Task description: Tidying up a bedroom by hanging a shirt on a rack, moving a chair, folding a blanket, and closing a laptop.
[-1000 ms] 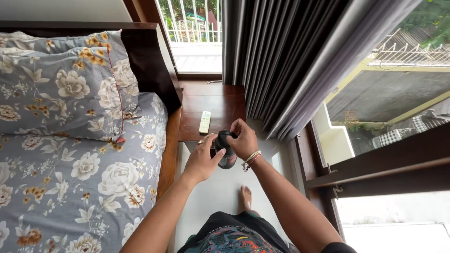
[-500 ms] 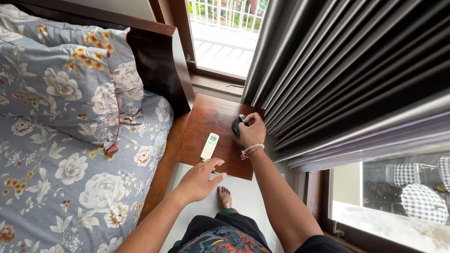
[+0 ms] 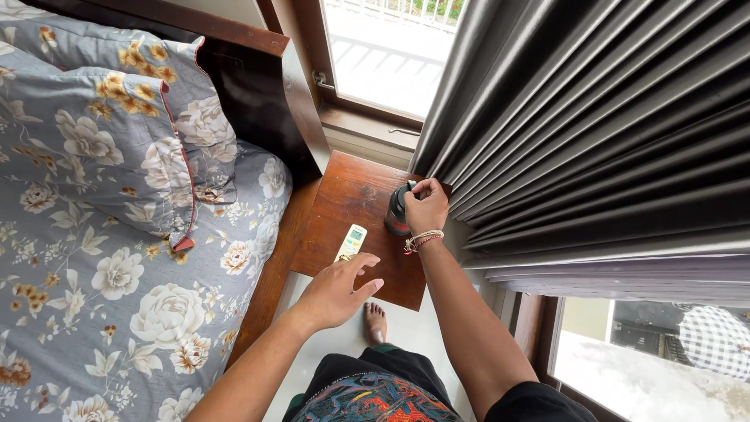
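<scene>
Head view: dark bottle (image 3: pixel 397 212) upright on wooden bedside table (image 3: pixel 344 195), beside grey curtain (image 3: pixel 547 117). Right hand (image 3: pixel 426 207) clasped around its top. Left hand (image 3: pixel 336 291) open, fingers spread, just below white remote control (image 3: pixel 351 241).

The bench (image 3: pixel 344 195) stands between the bed (image 3: pixel 117 312) on my left and the curtain (image 3: pixel 594 133) on my right. On it, the bottle (image 3: pixel 397 212) stands far right under my right hand (image 3: pixel 426 207); the remote (image 3: pixel 351 241) lies nearer, just beyond my left hand (image 3: pixel 334 293).

Most of the dark bottle (image 3: pixel 398 211) behind the right hand (image 3: pixel 426 209); remote (image 3: pixel 352 241) partly under left fingertips (image 3: pixel 367 259).
</scene>
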